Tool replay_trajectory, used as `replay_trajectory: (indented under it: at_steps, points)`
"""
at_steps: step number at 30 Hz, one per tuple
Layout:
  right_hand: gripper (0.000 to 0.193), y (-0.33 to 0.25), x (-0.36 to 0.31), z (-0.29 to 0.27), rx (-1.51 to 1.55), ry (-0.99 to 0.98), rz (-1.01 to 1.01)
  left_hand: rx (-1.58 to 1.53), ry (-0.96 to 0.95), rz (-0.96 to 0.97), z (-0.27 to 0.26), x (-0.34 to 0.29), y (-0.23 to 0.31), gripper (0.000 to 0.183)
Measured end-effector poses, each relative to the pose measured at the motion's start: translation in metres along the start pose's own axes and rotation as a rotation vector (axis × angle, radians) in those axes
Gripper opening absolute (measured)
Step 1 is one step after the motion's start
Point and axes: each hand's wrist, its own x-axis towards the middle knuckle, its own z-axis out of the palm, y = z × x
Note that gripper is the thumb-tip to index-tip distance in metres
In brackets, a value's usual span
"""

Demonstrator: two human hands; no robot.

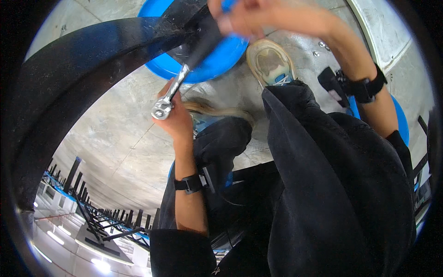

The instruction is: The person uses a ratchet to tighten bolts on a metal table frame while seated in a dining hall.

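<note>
My left hand (177,113) is closed around a shiny metal ratchet wrench (174,92). The wrench's round head (161,110) rests by my fingers, and its other end points up toward a black metal piece (200,39). That piece joins a large curved black beam (101,41), which sweeps down the left side. My right hand (244,18) is at the upper end of the black piece, smeared by motion. Its fingers are too blurred to show what they hold or touch. Beneath the joint lies a round blue plastic piece (221,60) on the floor.
My shoes (272,60) stand on a grey concrete floor (124,115). Small metal fasteners (316,54) lie to the right, near a pale panel (383,32). A second blue round thing (400,120) shows behind my right arm. Several black frames (106,221) stand at lower left.
</note>
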Motion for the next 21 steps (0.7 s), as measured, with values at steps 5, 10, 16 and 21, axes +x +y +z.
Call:
replay_trajectory:
  at_steps: [5, 10, 16, 21]
  points:
    - [0.019, 0.009, 0.024, -0.005, -0.134, 0.363, -0.094, 0.010, -0.014, -0.078, 0.016, 0.001, 0.017, 0.014]
    - [0.023, 0.005, -0.012, 0.015, -0.274, 0.013, 0.085, -0.067, -0.011, -0.012, -0.004, 0.013, 0.001, 0.018]
    - [0.033, 0.024, -0.047, 0.071, -0.195, -0.383, 0.207, -0.111, -0.177, -0.046, 0.008, 0.024, 0.012, 0.019]
    - [0.027, 0.019, 0.005, 0.024, -0.139, 0.085, 0.043, -0.239, -0.001, 0.028, -0.013, 0.012, -0.015, 0.017]
